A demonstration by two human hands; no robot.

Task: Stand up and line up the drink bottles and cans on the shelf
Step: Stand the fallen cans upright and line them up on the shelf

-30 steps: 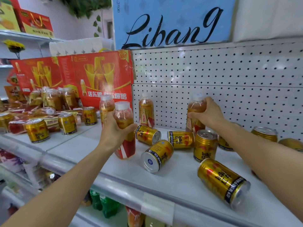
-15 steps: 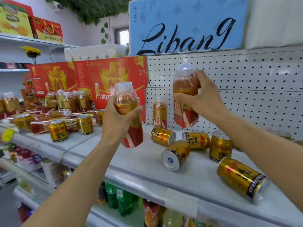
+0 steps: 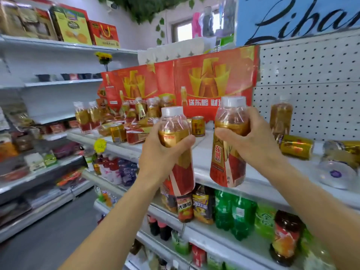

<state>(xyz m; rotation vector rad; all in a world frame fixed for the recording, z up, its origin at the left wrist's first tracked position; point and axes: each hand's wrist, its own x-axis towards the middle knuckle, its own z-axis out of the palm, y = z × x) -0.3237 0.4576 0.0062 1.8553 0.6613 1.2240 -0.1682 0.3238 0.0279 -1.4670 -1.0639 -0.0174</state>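
Head view: we have both hands raised in front of the shelf (image 3: 259, 189), one bottle each. Left hand (image 3: 161, 152) wraps its fingers round the left bottle (image 3: 175, 149) at the middle, white cap up, bottle roughly upright and off the shelf. Right hand (image 3: 251, 145) grips the right bottle (image 3: 228, 152) the same way, thumb across the front, held just beside the left one. A third bottle (image 3: 281, 115) stands upright by the pegboard (image 3: 311, 75). A gold can (image 3: 296, 146) lies on its side near it, another toppled can (image 3: 340, 162) further right, blurred. One can (image 3: 198, 126) stands upright in front of the red carton (image 3: 212, 84)
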